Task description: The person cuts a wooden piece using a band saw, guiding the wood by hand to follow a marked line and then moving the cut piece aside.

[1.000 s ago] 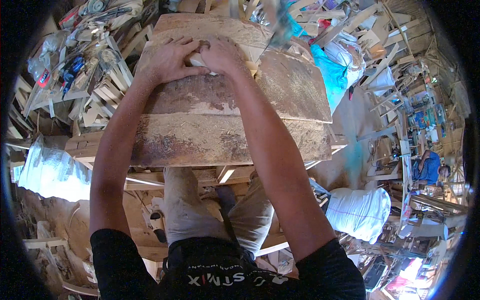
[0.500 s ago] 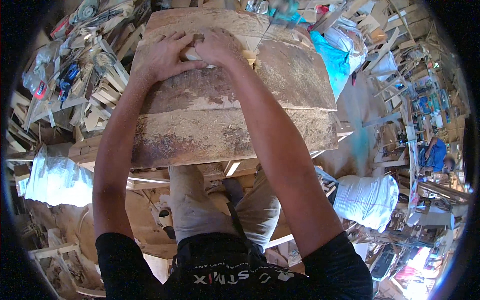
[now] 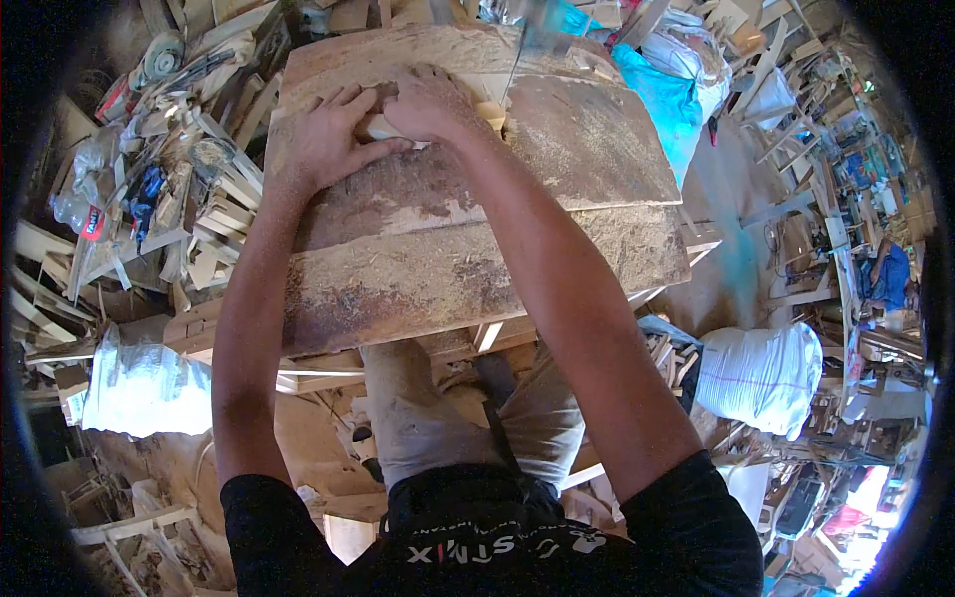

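Observation:
A pale piece of wood lies on the sawdust-covered wooden worktable, mostly hidden under my hands. My left hand grips its left part, with the thumb along the near edge and the fingers over the far side. Close beside it, my right hand presses down on the same piece with bent fingers. Just right of my right wrist, a pale wood end shows; I cannot tell whether it belongs to that piece. A thin upright strip like a saw blade stands right of my right hand.
Wood offcuts and a plastic bottle are heaped on the left. A turquoise sack hangs by the table's right edge. A stuffed white sack stands at the right. Farther right, a person in blue is among timber.
The view has shifted slightly, so the surroundings sit a little differently in the picture. Both hands keep their hold on the wood, with hardly any movement against the table.

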A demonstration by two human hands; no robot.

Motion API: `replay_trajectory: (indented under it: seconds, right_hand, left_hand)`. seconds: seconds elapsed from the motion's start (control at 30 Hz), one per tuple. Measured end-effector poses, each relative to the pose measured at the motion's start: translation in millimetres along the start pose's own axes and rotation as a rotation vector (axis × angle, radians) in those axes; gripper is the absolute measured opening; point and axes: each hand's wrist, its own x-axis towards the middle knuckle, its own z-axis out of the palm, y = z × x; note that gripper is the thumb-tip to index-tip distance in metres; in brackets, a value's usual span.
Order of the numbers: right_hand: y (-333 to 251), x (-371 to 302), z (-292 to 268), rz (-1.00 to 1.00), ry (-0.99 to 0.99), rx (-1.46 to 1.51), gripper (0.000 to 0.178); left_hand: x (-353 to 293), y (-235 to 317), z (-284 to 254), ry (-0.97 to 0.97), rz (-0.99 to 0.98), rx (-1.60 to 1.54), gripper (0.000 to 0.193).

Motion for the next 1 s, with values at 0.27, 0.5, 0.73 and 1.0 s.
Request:
replay_trajectory:
  seconds: [0.27,0.5,0.73,1.0]
  right_hand:
    - [-1,4,-2,0.044,-0.028,-0.054,0.072]
    - [-7,3,-4,0.027,-0.053,-0.092,0.071]
    - [18,23,16,0.073,-0.030,0.024,0.069]
    - [-3,5,-5,0.035,0.004,0.011,0.069]
  left_hand:
    - [1,11,-9,-0.053,-0.054,0.102,0.086]
    - [-1,13,-15,-0.118,-0.128,0.036,0.084]
    - [6,22,-13,-0.060,-0.098,0.089,0.083]
    - [4,10,-9,-0.038,-0.055,0.080,0.080]
